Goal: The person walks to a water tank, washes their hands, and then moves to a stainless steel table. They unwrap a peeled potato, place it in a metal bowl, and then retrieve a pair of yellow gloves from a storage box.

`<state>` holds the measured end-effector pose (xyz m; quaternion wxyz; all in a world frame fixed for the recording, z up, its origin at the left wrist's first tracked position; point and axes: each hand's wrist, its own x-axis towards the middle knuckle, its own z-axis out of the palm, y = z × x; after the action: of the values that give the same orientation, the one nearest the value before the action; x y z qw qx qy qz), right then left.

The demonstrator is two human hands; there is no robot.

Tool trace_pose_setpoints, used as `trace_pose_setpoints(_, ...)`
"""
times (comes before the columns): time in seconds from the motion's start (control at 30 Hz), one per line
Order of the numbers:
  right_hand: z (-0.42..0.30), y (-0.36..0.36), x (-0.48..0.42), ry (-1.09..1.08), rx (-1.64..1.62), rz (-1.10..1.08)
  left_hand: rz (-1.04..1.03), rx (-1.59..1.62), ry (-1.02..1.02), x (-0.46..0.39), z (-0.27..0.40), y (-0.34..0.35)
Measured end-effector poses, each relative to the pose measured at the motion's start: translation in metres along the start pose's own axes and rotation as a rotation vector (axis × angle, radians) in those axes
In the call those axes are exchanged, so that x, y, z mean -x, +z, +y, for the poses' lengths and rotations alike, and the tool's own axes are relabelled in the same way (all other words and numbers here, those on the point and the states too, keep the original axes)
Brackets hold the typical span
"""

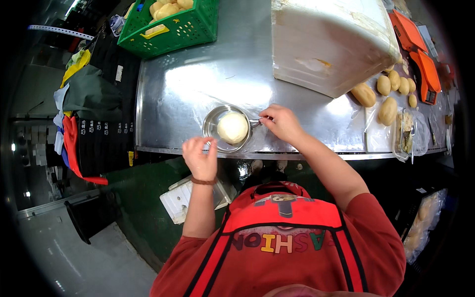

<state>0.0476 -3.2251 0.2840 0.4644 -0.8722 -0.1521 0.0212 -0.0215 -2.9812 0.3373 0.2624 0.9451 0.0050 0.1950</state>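
A round metal pan with a short handle stands near the front edge of the steel table. In it sits a pale, smooth, round ball, perhaps dough or a peeled vegetable. My right hand grips the pan's handle from the right, between thumb and fingers. My left hand hovers at the pan's lower left rim, thumb and fingers curled and apart, with nothing visible in it. Thin clear plastic film lies on the table around the pan.
A green crate of yellowish produce stands at the back left, a large white foam box at the back right. Potatoes, a glass container and orange scales are farther right. Black crates stand left of the steel table.
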Motion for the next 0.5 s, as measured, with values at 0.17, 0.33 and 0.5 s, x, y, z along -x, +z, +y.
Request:
trace_pose_setpoints(0.17, 0.004, 0.008, -0.011, -0.025, 0.029, -0.214, -0.076, -0.134, 0.193, 0.033, 0.016, 0.009)
trace_pose_setpoints(0.33, 0.0, 0.026, 0.003, 0.029, -0.045, -0.216, -0.159, -0.203, 0.255, 0.032, 0.018, 0.016)
trace_pose_setpoints(0.5, -0.016, 0.059, 0.025, 0.136, -0.231, -0.21, -0.149, -0.269, 0.214, 0.028, -0.006, 0.002)
